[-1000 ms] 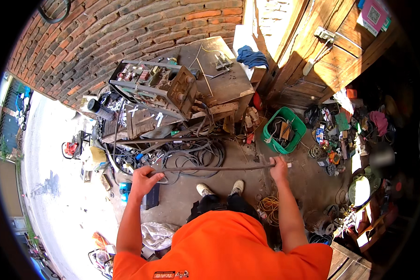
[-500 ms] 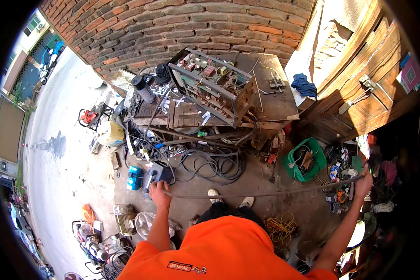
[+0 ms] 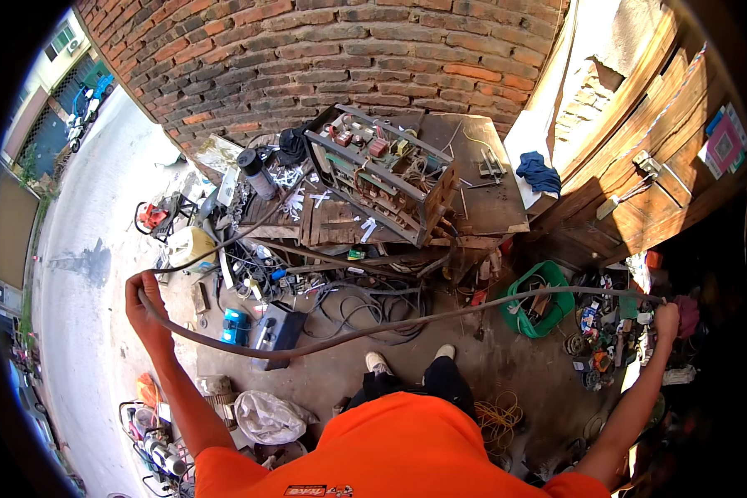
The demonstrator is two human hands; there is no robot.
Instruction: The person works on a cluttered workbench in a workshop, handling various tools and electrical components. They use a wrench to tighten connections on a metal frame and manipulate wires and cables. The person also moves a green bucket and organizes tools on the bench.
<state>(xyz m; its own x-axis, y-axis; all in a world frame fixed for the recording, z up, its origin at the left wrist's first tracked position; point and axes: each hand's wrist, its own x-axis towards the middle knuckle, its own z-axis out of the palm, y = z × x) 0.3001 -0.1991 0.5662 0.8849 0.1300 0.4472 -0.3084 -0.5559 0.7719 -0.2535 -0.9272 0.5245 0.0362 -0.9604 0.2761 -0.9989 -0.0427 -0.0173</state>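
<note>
A long, thick dark cable [image 3: 286, 354] stretches across in front of me, sagging toward my left. My left hand [image 3: 147, 309], out at the far left, is closed round it where it bends back. From that bend the cable runs up to the cluttered wooden bench [image 3: 465, 217]. At the far right my right hand [image 3: 666, 322] grips the cable's other stretch, over a heap of small parts. On the bench sits an opened metal-framed electrical machine [image 3: 382, 178] with exposed components. More black cable [image 3: 365, 311] lies coiled on the floor below.
A green basket [image 3: 552, 321] stands under the cable at right. A dark box [image 3: 280, 332], a blue motor-like unit [image 3: 235, 326], a white sack [image 3: 270, 417] and yellow wire [image 3: 498, 415] lie about my feet. A wooden door [image 3: 631, 183] stands at right.
My left hand has swung outward to the left and up, drawing the cable with it. My right hand has moved slightly right and lower. More cable now spans between the hands.
</note>
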